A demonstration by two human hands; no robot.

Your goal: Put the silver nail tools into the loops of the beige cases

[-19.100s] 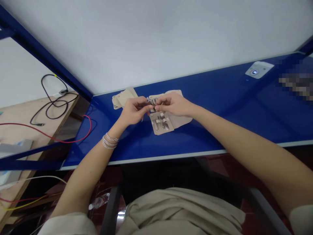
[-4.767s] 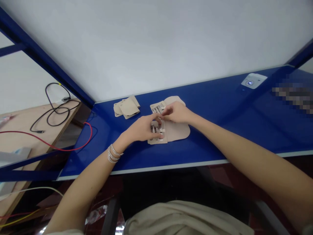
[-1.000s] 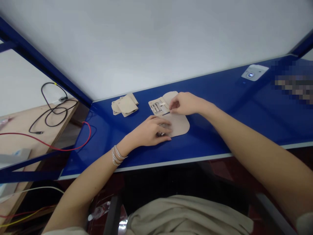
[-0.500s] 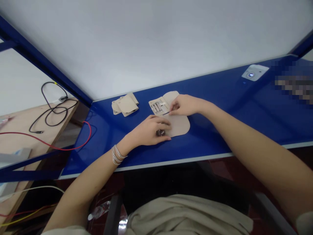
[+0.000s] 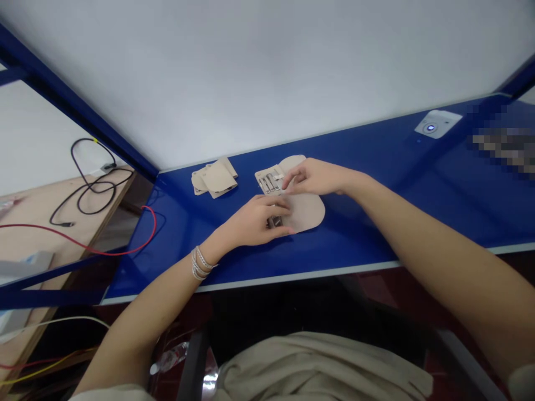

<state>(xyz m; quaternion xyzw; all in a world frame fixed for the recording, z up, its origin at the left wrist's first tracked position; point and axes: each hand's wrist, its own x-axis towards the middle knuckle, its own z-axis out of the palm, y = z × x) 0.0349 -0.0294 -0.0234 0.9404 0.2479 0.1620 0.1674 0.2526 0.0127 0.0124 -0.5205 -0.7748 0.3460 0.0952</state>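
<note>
Head view: left hand curves over the lower end of a beige pouch, pinning it to the blue table; a small metal tool shows under the fingers, grip on it unclear. Right hand, half open and visibly holding nothing, reaches the edge of a tool-holding panel lying against the pouch. A stack of beige cards sits just beyond, apart from the work.
</note>
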